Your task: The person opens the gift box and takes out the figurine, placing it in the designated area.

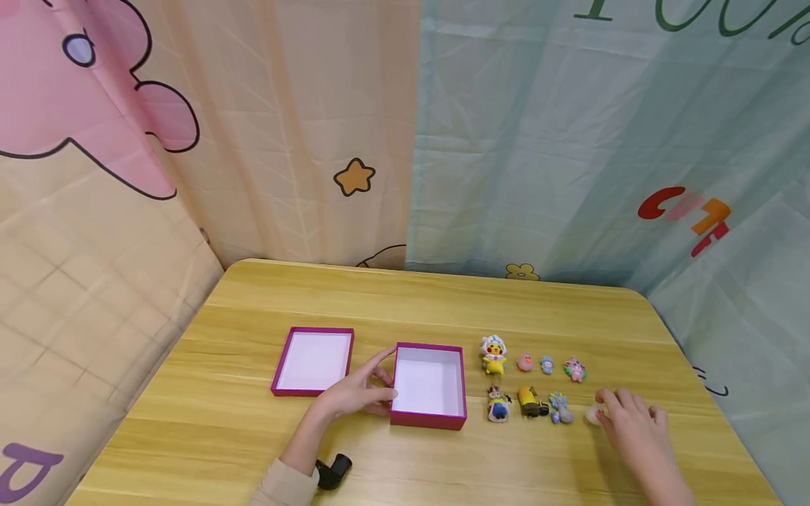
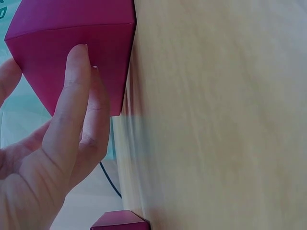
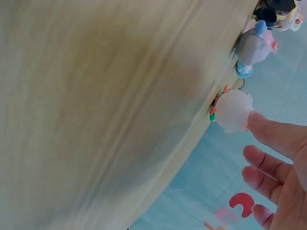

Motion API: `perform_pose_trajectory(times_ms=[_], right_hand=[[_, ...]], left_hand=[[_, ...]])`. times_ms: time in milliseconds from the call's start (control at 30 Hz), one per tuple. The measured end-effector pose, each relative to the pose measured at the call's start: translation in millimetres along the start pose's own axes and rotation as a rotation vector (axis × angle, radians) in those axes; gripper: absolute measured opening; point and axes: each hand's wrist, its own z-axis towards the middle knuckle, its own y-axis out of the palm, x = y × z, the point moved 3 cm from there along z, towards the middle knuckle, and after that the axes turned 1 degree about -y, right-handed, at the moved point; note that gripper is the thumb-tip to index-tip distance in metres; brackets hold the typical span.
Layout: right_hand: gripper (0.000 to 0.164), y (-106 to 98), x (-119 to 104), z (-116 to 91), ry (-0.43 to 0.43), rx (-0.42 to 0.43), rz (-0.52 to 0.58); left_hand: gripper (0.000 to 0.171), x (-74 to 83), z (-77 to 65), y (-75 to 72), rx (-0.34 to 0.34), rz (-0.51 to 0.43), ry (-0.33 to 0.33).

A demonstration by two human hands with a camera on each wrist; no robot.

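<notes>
My left hand [image 1: 359, 388] rests against the left wall of a magenta square box [image 1: 429, 426], which stands with its white inside facing up. In the left wrist view its fingers [image 2: 76, 72] lie fairly straight on the box's outer side. My right hand [image 1: 635, 422] is at the right end of the figurines, thumb and index finger around a small whitish round figurine [image 3: 233, 110] with orange and green bits. The right wrist view shows the thumb [image 3: 273, 134] against this figurine; the index finger is hidden. Just left of it lies a grey-blue figurine [image 1: 560, 407].
A magenta lid [image 1: 313, 392], white side up, lies left of the box. Between box and right hand are two rows of figurines, including a yellow one with a white hood [image 1: 493, 355] and a pink one [image 1: 575, 369]. A black object [image 1: 334, 471] sits beside the left sleeve.
</notes>
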Motion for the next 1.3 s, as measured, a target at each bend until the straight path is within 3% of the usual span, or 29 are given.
perform_pose_trajectory(times_ms=[767, 1300], right_hand=[[0.029, 9.0, 3.2, 5.3, 0.009, -0.108, 0.034], [0.033, 6.4, 4.1, 5.0, 0.011, -0.124, 0.032]], left_hand=[[0.080, -2.0, -0.4, -0.2, -0.001, -0.004, -0.002], [0.079, -1.0, -0.6, 0.4, 0.007, 0.007, 0.006]])
